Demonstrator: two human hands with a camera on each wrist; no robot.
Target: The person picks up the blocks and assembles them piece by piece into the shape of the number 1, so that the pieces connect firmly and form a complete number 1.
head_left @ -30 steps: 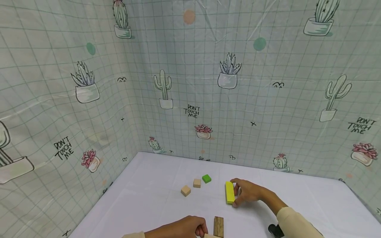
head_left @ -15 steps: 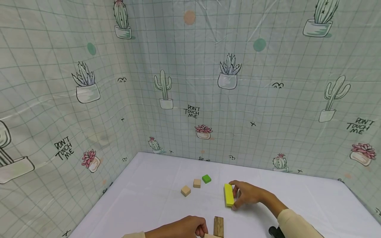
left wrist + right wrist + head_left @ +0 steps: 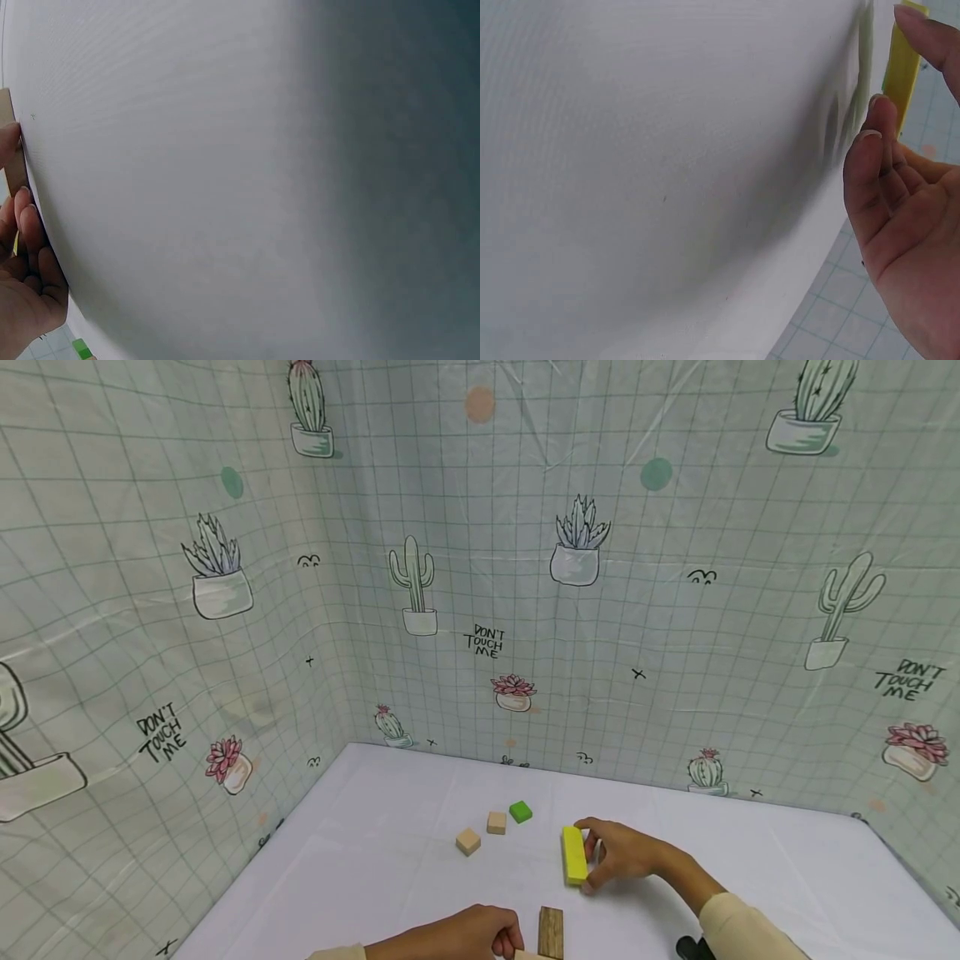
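In the head view my right hand (image 3: 621, 853) pinches a long yellow block (image 3: 573, 856) near its two ends, thumb at the near end. The right wrist view shows the same yellow block (image 3: 904, 71) between thumb and fingers, close to the white surface. My left hand (image 3: 468, 933) is at the bottom of the head view, fingers curled at a pale wooden block (image 3: 529, 955) that is mostly cut off by the frame. In the left wrist view its thumb and fingers pinch this pale block (image 3: 8, 109). A dark brown wooden block (image 3: 551, 932) lies against the pale one.
Two small pale wooden cubes (image 3: 468, 841) and a small green block (image 3: 521, 812) lie farther back on the white table (image 3: 390, 827). A black object (image 3: 692, 947) sits beside the right sleeve. A cactus-print curtain (image 3: 480, 568) hangs behind and to the left.
The right hand has brought the yellow block slightly nearer and to the left. The left hand and the wooden blocks stay in place.
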